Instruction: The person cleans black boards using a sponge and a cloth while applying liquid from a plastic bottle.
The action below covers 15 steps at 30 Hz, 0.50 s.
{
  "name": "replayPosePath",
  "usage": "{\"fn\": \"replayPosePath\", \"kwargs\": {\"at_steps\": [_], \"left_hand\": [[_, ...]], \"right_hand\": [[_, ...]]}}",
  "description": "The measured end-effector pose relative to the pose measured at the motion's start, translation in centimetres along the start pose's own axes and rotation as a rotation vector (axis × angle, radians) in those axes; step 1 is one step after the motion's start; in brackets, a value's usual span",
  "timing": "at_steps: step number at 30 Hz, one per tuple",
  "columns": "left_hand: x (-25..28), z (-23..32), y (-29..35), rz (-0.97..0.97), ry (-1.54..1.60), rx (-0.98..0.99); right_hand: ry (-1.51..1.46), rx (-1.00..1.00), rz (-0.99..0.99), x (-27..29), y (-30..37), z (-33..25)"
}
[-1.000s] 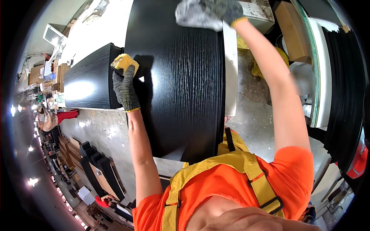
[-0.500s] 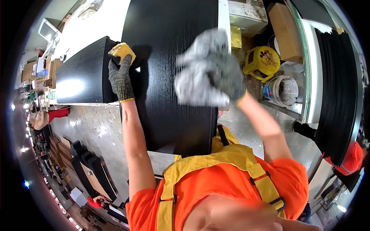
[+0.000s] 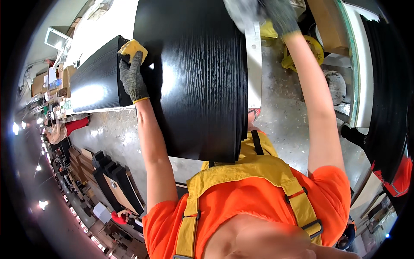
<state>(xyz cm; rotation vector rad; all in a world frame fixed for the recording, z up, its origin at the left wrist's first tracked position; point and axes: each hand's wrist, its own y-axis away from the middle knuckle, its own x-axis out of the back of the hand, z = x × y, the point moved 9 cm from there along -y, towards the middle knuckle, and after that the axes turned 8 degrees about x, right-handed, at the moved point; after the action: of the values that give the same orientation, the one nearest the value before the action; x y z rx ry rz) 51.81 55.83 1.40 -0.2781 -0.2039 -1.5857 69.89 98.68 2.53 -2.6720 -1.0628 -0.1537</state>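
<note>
My left hand (image 3: 133,77), in a dark grey knit glove, is closed on a yellow sponge (image 3: 133,51) with a dark patch. It sits at the left edge of a stack of black wood-grain panels (image 3: 198,86). My right hand (image 3: 278,15), gloved the same way, reaches over the far right edge of the stack. A greyish-white cloth (image 3: 241,13) is with it, blurred by motion and cut off by the upper edge. Wet-looking streaks show on the top panel's right half.
A second stack of black panels (image 3: 97,80) adjoins on the left, on a white table (image 3: 112,26). To the right are a yellow stool (image 3: 317,47), a bucket (image 3: 335,86) and another black stack (image 3: 388,95). A person's red sleeve (image 3: 399,177) shows behind that.
My right hand has swept the cloth from the middle of the top panel to its far right edge. My left hand keeps the sponge in nearly the same place.
</note>
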Motion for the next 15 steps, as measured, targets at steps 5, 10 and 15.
{"fn": "replayPosePath", "kwargs": {"at_steps": [5,10,15], "left_hand": [[-0.3,0.1,-0.6,-0.026,-0.015,-0.103],[-0.1,-0.5,-1.2,-0.005,-0.15,-0.081],[-0.2,-0.2,-1.6,-0.005,-0.145,-0.128]], "right_hand": [[0.3,0.444,0.015,-7.6,-5.1,-0.9],[0.127,0.503,-0.043,-7.4,-1.3,-2.1],[0.464,0.428,0.029,-6.5,7.2,-4.1]]}}
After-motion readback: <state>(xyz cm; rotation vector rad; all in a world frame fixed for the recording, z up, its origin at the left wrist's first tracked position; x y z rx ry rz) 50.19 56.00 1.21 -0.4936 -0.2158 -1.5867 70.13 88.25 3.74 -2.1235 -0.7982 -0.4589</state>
